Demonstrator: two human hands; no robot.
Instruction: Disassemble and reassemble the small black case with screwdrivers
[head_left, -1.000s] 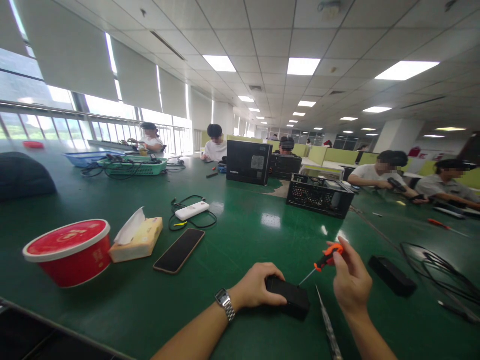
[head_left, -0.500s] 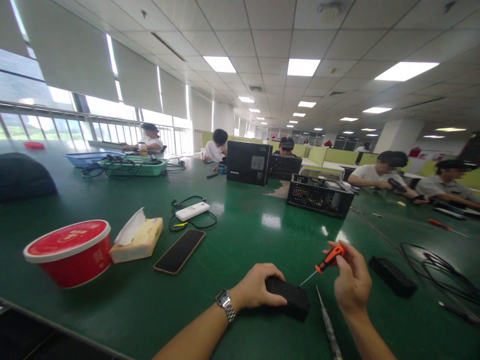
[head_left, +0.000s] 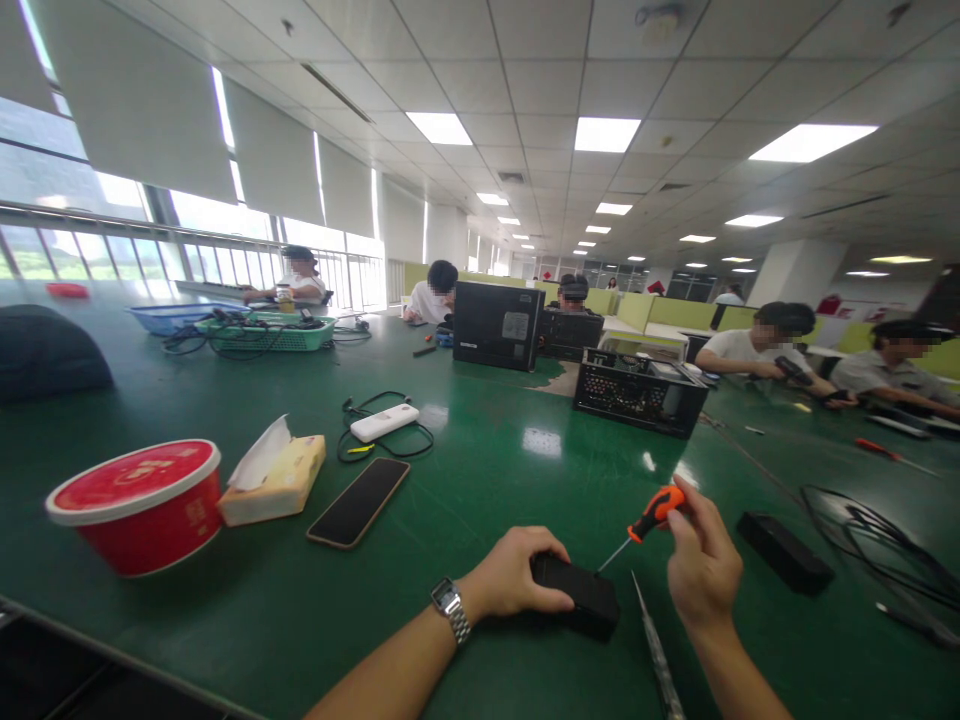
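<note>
My left hand [head_left: 517,575], with a metal watch on its wrist, grips a black rectangular box [head_left: 589,597] by its left end, thumb on the near side. The box rests on the green table; what kind of device it is I cannot make out. Between the thumb and fingers of my right hand [head_left: 705,560] is the handle of an orange and black screwdriver [head_left: 654,512]. Its shaft slants down to the left, and the tip meets the top of the box near the far edge. A slim pointed tool [head_left: 655,650] lies between the box and my right wrist.
Another black block [head_left: 786,552] and black cables [head_left: 874,535] lie at the right. To the left are a phone [head_left: 360,503], a tissue pack [head_left: 281,480] and a red tub [head_left: 142,510]. Computer cases [head_left: 499,325] stand farther back. Several people sit around the table.
The screwdriver handle has tipped slightly to the left, and the fingers of my right hand have shifted on its end. My left hand and the box stay in place.
</note>
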